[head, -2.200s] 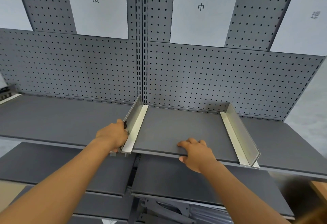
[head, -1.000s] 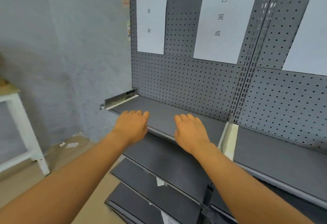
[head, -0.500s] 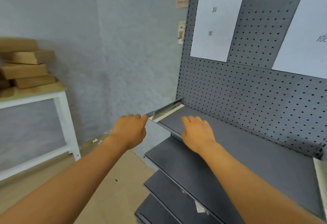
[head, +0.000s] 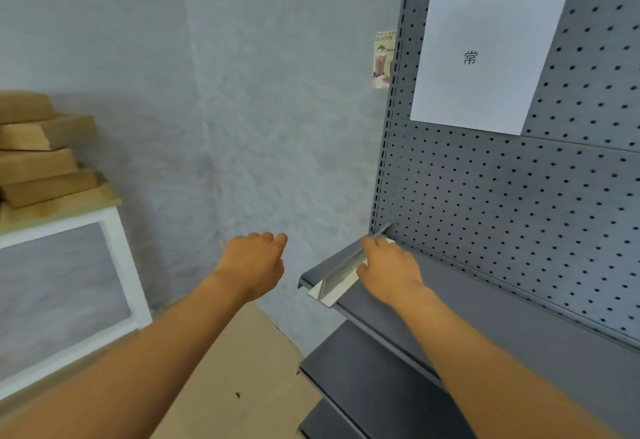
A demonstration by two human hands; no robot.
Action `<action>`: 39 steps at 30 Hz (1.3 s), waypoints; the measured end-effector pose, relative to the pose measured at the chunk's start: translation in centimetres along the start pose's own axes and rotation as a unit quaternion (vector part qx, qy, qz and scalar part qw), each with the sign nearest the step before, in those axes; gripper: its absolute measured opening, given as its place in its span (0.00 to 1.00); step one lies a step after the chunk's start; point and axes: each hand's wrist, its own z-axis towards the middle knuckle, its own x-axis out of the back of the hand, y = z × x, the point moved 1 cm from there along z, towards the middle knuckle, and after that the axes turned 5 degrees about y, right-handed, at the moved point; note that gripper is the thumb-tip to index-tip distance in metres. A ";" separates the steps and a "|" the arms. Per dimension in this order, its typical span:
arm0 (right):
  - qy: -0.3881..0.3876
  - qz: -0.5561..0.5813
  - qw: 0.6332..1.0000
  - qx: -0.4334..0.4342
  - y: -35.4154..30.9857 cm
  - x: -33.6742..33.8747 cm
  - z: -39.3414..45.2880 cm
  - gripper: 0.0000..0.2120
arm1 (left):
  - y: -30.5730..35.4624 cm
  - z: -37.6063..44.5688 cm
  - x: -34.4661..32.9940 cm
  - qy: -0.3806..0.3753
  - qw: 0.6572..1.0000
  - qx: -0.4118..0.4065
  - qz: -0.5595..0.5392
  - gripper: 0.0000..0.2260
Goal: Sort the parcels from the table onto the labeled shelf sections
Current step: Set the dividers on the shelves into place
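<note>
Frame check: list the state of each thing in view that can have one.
left hand: empty, loosely curled, in mid-air off the shelf
right hand: empty, fingers on the metal divider
metal divider: upright at the shelf's left end
top shelf: bare
parcels: stacked on the table

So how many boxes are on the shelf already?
None that I can see. The grey shelf under the paper label is bare. The brown parcels all sit stacked on the white table. Both hands carry nothing: the right hand touches the metal divider, the left hand hangs in the air. All the sorting is left.
</note>
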 end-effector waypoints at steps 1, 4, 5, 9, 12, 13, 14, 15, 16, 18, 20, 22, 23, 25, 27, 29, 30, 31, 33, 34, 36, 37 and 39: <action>-0.011 0.008 1.000 -0.006 0.1 -0.4 0.6 0.20 | -0.2 0.9 -0.7 -0.003 1.000 -0.002 -0.006 0.13; -0.036 0.024 0.998 -0.037 0.3 -1.5 2.3 0.21 | -0.4 3.6 -2.6 0.004 1.000 -0.019 -0.021 0.13; -0.041 0.028 0.998 -0.049 0.3 -1.9 2.8 0.21 | -0.4 4.4 -3.3 0.006 0.999 -0.028 -0.027 0.13; -0.071 0.068 0.987 -0.124 -0.7 -3.3 4.4 0.24 | -0.6 7.3 -6.1 0.013 0.996 -0.067 -0.049 0.13; -0.092 0.096 0.970 -0.203 -2.4 -3.7 5.7 0.33 | -1.1 9.1 -8.3 0.010 0.993 -0.102 -0.061 0.14; -0.097 0.102 0.963 -0.229 -3.0 -3.9 6.2 0.34 | -1.4 9.7 -9.0 0.006 0.991 -0.115 -0.067 0.14; -0.103 0.108 0.956 -0.254 -3.5 -4.1 6.7 0.34 | -1.6 10.2 -9.6 0.005 0.989 -0.127 -0.075 0.14; -0.110 0.112 0.947 -0.279 -4.0 -4.4 7.2 0.34 | -1.8 10.7 -10.2 0.003 0.987 -0.138 -0.085 0.14; -0.115 0.113 0.940 -0.301 -4.5 -4.7 7.6 0.35 | -2.1 11.2 -10.7 0.002 0.985 -0.148 -0.093 0.14; -0.115 0.106 0.931 -0.329 -5.2 -5.5 7.8 0.35 | -2.5 12.0 -12.0 0.012 0.980 -0.170 -0.100 0.15; -0.109 0.084 0.930 -0.342 -5.7 -6.0 7.6 0.35 | -2.6 12.4 -12.7 0.020 0.975 -0.190 -0.114 0.14; -0.105 0.084 0.924 -0.358 -6.0 -6.2 7.2 0.33 | -2.0 12.5 -13.2 0.028 0.968 -0.213 -0.127 0.14; -0.104 0.096 0.918 -0.371 -6.2 -6.3 6.9 0.32 | -1.6 12.3 -13.5 0.024 0.964 -0.224 -0.141 0.13; -0.098 0.117 0.906 -0.395 -6.6 -6.4 6.2 0.28 | -0.7 11.8 -13.9 0.015 0.954 -0.249 -0.169 0.12; -0.086 0.115 0.906 -0.399 -7.1 -6.1 5.5 0.23 | 0.0 11.3 -14.0 0.010 0.946 -0.268 -0.183 0.09; -0.060 0.098 0.912 -0.395 -7.2 -5.6 5.1 0.18 | 0.5 11.2 -13.6 0.026 0.944 -0.282 -0.170 0.08; -0.046 0.094 0.913 -0.394 -7.1 -5.3 4.9 0.17 | 0.8 11.1 -13.4 0.026 0.941 -0.288 -0.174 0.08; -0.033 0.093 0.914 -0.393 -7.0 -4.9 4.7 0.16 | 0.9 11.1 -13.3 0.027 0.939 -0.294 -0.175 0.09; -0.015 0.088 0.915 -0.394 -6.5 -3.9 4.2 0.14 | 1.2 11.1 -12.9 0.030 0.936 -0.304 -0.174 0.10; -0.007 0.086 0.915 -0.395 -6.2 -3.4 3.7 0.14 | 1.3 11.1 -12.7 0.033 0.936 -0.304 -0.173 0.11; 0.018 0.079 0.915 -0.396 -5.6 -2.1 2.6 0.15 | 1.8 11.0 -12.0 0.021 0.935 -0.310 -0.172 0.12; 0.033 0.074 0.915 -0.396 -5.3 -1.3 1.9 0.15 | 2.2 10.9 -11.6 0.012 0.934 -0.316 -0.168 0.12; 0.061 0.066 0.913 -0.399 -4.7 0.2 0.5 0.15 | 3.2 10.8 -10.6 0.011 0.930 -0.325 -0.168 0.13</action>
